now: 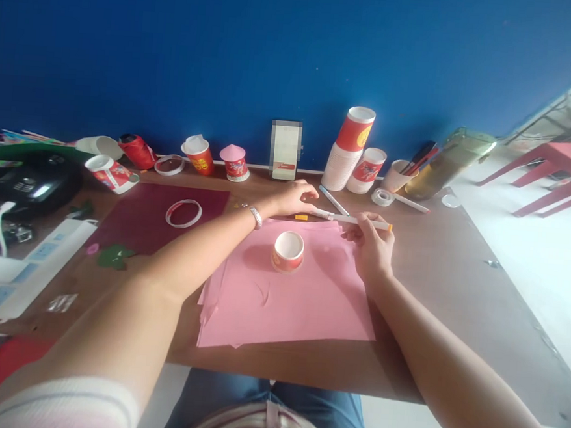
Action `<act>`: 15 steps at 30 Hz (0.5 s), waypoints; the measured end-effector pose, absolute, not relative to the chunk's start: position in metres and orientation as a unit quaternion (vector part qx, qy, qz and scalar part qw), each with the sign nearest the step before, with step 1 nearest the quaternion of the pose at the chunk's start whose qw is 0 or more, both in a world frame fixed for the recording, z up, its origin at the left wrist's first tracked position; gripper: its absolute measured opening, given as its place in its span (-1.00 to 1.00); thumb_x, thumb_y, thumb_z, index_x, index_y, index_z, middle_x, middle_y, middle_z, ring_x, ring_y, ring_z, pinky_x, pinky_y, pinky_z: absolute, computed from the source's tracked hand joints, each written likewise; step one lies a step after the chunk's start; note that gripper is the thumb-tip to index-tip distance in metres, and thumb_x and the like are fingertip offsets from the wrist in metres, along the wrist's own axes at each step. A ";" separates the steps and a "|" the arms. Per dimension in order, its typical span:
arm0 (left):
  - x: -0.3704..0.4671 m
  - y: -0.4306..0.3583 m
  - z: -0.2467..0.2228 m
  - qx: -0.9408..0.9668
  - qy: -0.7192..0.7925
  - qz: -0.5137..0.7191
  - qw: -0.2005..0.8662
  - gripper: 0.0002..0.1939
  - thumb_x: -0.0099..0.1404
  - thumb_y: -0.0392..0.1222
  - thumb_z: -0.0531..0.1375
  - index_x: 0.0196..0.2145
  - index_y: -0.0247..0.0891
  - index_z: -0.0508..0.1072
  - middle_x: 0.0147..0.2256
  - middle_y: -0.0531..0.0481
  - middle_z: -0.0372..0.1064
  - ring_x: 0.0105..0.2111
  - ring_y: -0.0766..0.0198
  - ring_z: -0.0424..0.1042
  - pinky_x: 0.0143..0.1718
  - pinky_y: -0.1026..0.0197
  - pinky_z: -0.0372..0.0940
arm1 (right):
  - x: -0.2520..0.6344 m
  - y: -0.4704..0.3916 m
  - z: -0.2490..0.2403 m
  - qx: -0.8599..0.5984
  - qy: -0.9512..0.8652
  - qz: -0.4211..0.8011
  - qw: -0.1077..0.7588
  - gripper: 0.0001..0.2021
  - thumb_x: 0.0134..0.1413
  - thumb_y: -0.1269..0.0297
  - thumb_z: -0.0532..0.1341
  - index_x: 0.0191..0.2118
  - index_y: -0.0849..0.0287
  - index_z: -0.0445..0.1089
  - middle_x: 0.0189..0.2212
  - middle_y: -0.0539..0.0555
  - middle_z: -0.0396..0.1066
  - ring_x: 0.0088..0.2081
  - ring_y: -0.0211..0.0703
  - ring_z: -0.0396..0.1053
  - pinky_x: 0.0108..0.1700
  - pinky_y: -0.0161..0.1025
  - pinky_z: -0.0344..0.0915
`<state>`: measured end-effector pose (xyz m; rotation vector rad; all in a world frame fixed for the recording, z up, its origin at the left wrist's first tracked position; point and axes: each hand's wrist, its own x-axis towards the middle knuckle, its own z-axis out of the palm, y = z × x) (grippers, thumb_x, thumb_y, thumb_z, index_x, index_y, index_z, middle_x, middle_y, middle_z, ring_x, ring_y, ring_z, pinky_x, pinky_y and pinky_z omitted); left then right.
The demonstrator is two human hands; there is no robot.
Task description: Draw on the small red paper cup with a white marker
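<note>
- Right hand point(370, 241) pinching one white marker point(370, 224)
- Left hand point(291, 200) loosely curled by its end
- One short cup point(288, 256) on pink sheets point(308, 310)
- Two rings point(183, 224)

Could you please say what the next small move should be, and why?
Probably the left hand should pick up the orange piece, perhaps a cap: it lies loose beside that hand, and the right hand holds an orange-ended marker.
</note>
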<state>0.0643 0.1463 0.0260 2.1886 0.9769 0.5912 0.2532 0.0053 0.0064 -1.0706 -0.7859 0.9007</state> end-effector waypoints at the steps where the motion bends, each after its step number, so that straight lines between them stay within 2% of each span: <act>1: 0.067 0.148 0.025 0.861 0.347 0.193 0.318 -0.62 0.06 -0.08 0.43 -0.15 -0.22 0.59 -0.14 -0.07 0.43 -0.21 0.16 0.42 -0.14 0.14 0.32 | 0.255 0.007 0.006 -0.479 -0.351 0.401 0.697 -0.58 -0.04 -0.06 0.47 -0.37 0.12 0.31 -0.62 -0.14 0.33 -0.60 -0.33 0.28 -0.44 -0.27 0.44; 3: 0.071 0.149 0.024 0.896 0.307 0.143 0.288 -0.68 0.09 -0.08 0.40 -0.18 -0.20 0.61 -0.17 -0.07 0.43 -0.20 0.14 0.42 -0.15 0.15 0.29 | 0.258 0.010 0.006 -0.479 -0.351 0.399 0.699 -0.57 -0.04 -0.06 0.46 -0.36 0.10 0.28 -0.62 -0.14 0.33 -0.59 -0.31 0.29 -0.44 -0.27 0.43; 6: 0.070 0.148 0.025 0.908 0.302 0.132 0.260 -0.82 0.21 -0.12 0.29 -0.27 -0.23 0.61 -0.24 -0.08 0.42 -0.21 0.12 0.41 -0.13 0.13 0.26 | 0.258 0.010 0.004 -0.483 -0.358 0.403 0.690 -0.59 -0.06 -0.02 0.48 -0.36 0.11 0.30 -0.58 -0.10 0.40 -0.55 -0.29 0.35 -0.42 -0.26 0.44; 8: 0.064 0.147 0.025 0.904 0.310 0.147 0.255 -0.75 0.22 -0.09 0.30 -0.17 -0.23 0.60 -0.16 -0.10 0.44 -0.17 0.10 0.41 -0.10 0.12 0.26 | 0.256 0.009 0.003 -0.487 -0.366 0.406 0.681 -0.60 -0.07 -0.01 0.48 -0.35 0.12 0.33 -0.54 -0.07 0.44 -0.53 -0.28 0.38 -0.39 -0.26 0.46; 10: 0.053 0.144 0.024 0.900 0.317 0.170 0.245 -0.56 0.15 -0.04 0.38 -0.03 -0.24 0.55 -0.06 -0.12 0.43 -0.12 0.09 0.42 -0.09 0.13 0.28 | 0.254 0.007 0.003 -0.490 -0.377 0.409 0.671 -0.61 -0.06 -0.02 0.47 -0.35 0.12 0.35 -0.51 -0.06 0.47 -0.53 -0.29 0.39 -0.39 -0.26 0.46; 12: 0.042 0.140 0.022 0.890 0.344 0.203 0.222 -0.60 0.15 -0.01 0.39 -0.10 -0.25 0.54 -0.08 -0.12 0.42 -0.19 0.15 0.42 -0.17 0.16 0.28 | 0.252 0.005 0.002 -0.495 -0.389 0.411 0.659 -0.62 -0.03 -0.04 0.45 -0.36 0.13 0.36 -0.50 -0.04 0.48 -0.53 -0.30 0.38 -0.39 -0.26 0.46; 15: 0.031 0.133 0.015 0.885 0.389 0.168 0.194 -0.71 0.17 0.02 0.38 -0.31 -0.24 0.52 -0.27 -0.04 0.46 -0.29 0.19 0.41 -0.28 0.19 0.24 | 0.250 0.003 0.001 -0.508 -0.409 0.410 0.637 -0.66 -0.01 -0.02 0.43 -0.35 0.13 0.41 -0.50 -0.04 0.48 -0.54 -0.30 0.38 -0.39 -0.26 0.46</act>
